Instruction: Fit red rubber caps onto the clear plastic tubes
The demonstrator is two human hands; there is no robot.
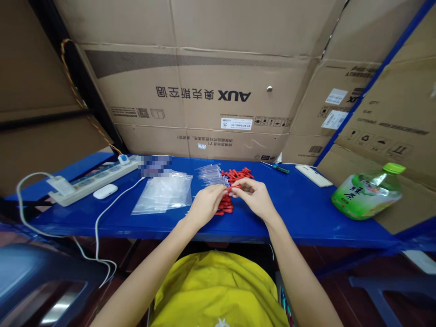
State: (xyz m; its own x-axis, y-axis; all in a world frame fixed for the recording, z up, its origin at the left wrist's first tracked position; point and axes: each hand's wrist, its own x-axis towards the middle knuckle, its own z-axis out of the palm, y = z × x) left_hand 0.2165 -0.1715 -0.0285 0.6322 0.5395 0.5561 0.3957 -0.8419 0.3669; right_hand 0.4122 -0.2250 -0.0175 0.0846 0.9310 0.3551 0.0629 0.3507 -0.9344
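Observation:
My left hand [205, 203] and my right hand [255, 196] meet over the blue table [299, 213], fingers pinched together on a small red part [235, 186]. Under and behind the hands lies a pile of several red parts [238, 174], with more red parts [226, 208] below my fingers. A row of small clear tubes or bags [211, 175] lies just left of the pile. A stack of clear plastic bags [163, 193] lies flat to the left of my left hand.
A white power strip [91, 179] with a plugged charger and cable sits at the left, with a white earbud case [105, 191] beside it. A green bottle [368, 191] lies at the right. A white phone [313, 175] and a green screwdriver [281, 169] lie at the back. Cardboard boxes [204, 81] wall the table.

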